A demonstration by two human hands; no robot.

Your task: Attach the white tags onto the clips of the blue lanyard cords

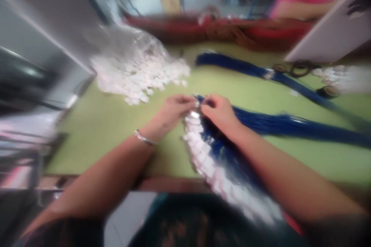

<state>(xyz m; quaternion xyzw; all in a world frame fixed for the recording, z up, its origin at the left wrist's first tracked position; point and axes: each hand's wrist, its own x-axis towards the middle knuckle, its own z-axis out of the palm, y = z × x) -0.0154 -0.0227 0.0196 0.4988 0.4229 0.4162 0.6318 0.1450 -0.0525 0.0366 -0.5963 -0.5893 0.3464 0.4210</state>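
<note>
Apparently left hand (181, 105) and right hand (218, 109) are pinching a blurred pale piece (197, 104), white tag row (206, 152) trailing near-right.

On the table (116, 131), two heaps of white pieces (145, 75), three dark rolls (324, 92) and two rightward-stretching blue bundles (298, 124) are counted; one bracelet (142, 137) is worn.

Blue wires (266, 122) were handled by left hand (175, 107) and right hand (222, 111).
White pieces (147, 73) were heaped toward the tabletop's (101, 123) far-left corner.
</note>
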